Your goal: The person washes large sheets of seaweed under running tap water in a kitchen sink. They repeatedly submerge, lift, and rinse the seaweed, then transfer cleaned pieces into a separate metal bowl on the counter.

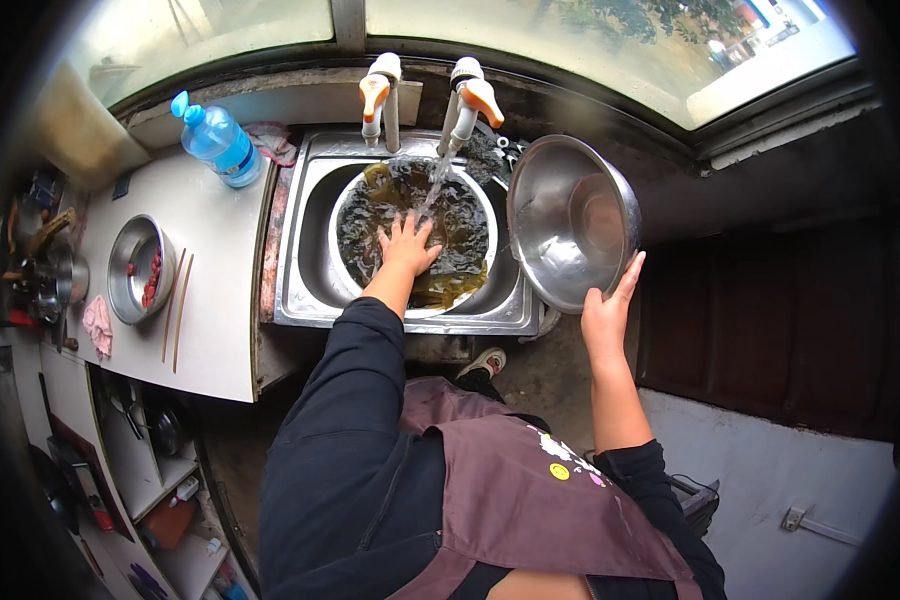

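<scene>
My left hand [409,247] reaches palm down into a white-rimmed basin [333,238], its fingers spread at the water's surface. Dark green-brown leafy pieces, looking like kelp [454,286], fill the basin, and nothing shows gripped in those fingers. The basin sits inside a stainless steel sink [311,214]. Water pours into it from the right-hand tap [461,124], which has an orange handle. To the right of the sink, my right hand [609,319] grips the lower rim of a large stainless steel bowl [544,225], tilted with its inside in view.
A second orange-handled tap [375,101] stands at left. The left counter [221,300] bears a blue pump bottle [221,146], a metal bowl [124,289] with small red pieces, chopsticks [176,315] and a pink cloth [98,326]. Windows line the back.
</scene>
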`<state>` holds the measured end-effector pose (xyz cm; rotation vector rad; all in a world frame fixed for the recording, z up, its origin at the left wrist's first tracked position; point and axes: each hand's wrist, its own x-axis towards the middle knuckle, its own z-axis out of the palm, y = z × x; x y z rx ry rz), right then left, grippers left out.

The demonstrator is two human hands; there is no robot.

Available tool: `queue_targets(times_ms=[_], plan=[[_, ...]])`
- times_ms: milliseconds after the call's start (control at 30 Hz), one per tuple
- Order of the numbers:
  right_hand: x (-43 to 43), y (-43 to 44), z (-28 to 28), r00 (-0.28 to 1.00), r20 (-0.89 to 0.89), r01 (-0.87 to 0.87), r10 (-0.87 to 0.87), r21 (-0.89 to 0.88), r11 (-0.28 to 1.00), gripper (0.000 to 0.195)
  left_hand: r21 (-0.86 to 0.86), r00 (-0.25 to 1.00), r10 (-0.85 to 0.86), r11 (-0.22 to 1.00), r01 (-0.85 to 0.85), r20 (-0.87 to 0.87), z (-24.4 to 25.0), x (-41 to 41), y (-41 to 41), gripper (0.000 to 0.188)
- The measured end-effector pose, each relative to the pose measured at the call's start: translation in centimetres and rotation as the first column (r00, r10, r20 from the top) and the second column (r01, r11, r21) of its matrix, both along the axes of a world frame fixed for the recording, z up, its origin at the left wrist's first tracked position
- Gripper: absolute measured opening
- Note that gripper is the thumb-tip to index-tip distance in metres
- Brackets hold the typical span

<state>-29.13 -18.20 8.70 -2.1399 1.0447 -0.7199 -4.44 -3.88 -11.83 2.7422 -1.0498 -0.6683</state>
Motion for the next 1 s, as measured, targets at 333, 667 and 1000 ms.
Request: queue_targets(times_ms=[333,667,1000], plan=[[0.2,-1.7,-1.0,0.995,0.102,0.015,-0.019,0.039,0.999,0.083,0.239,0.985,0.010,0.971,0.032,-0.173,-0.8,1.1,-0.5,0.068],[1.5,-1.9,0.7,0.990,0.131,-0.046,0.060,-0.108,0.993,0.083,0.300,0.983,0.037,0.954,0.019,-0.182,-0.3,1.1,-0.6,0.071],[6.9,1.7,-4.8,0.965,0.136,-0.120,-0.225,0.989,0.083,0.033,-0.004,0.967,0.072,0.997,-0.075,-0.245,-1.6,2.4,2.5,0.061]])
